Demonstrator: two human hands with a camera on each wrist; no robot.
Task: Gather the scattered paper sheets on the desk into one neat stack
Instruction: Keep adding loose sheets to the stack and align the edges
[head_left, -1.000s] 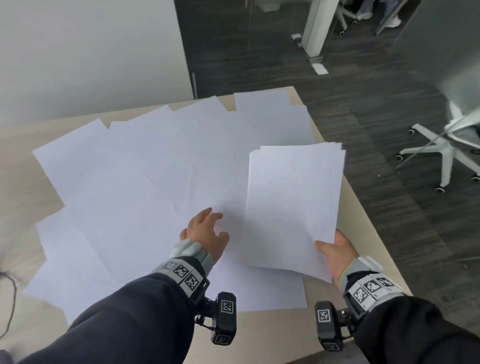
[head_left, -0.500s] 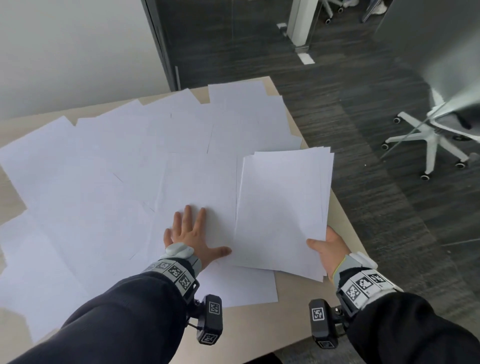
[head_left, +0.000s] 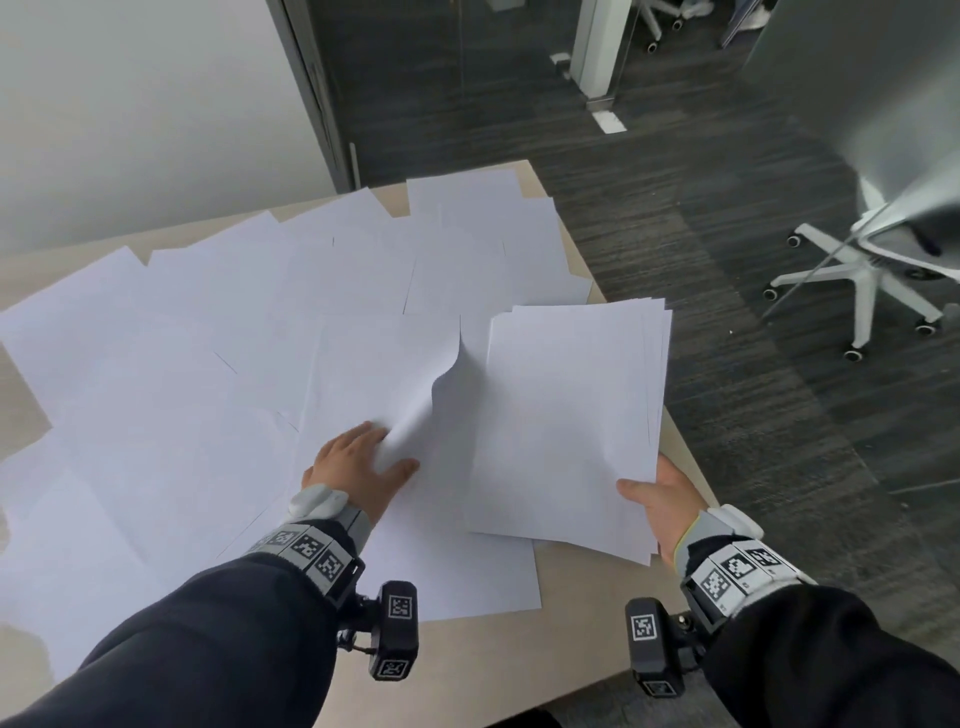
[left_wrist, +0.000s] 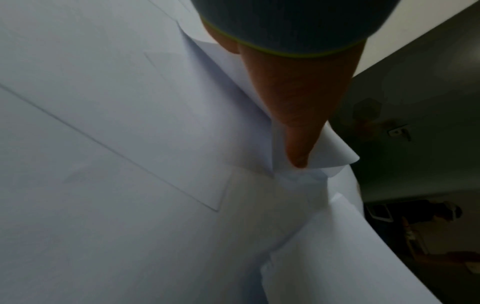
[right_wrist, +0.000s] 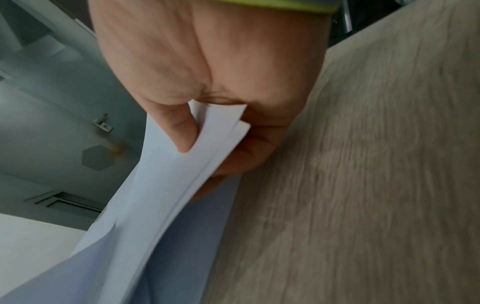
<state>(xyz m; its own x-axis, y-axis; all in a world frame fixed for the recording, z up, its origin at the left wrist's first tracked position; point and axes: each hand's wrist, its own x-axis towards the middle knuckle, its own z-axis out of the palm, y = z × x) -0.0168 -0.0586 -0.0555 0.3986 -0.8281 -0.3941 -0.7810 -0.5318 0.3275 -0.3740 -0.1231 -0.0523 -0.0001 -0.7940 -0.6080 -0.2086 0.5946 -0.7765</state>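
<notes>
Several white paper sheets (head_left: 208, 322) lie scattered and overlapping across the wooden desk (head_left: 571, 654). My right hand (head_left: 657, 496) grips a gathered stack of sheets (head_left: 571, 415) by its near right corner, thumb on top, held above the desk's right side; the right wrist view shows the stack (right_wrist: 166, 185) pinched between thumb and fingers. My left hand (head_left: 363, 457) pinches a single sheet (head_left: 415, 374) near the middle of the desk, and its right edge buckles upward. In the left wrist view the thumb (left_wrist: 296, 131) presses into this curled sheet (left_wrist: 330, 156).
The desk's right edge (head_left: 691, 457) runs just beside the held stack, with dark carpet beyond it. A white office chair (head_left: 872, 270) stands on the floor at the right. A white wall and a dark door frame (head_left: 322, 104) lie behind the desk.
My left hand went from flat on the paper to pinching one sheet, whose right edge has lifted and curled. The stack in my right hand stayed roughly in place.
</notes>
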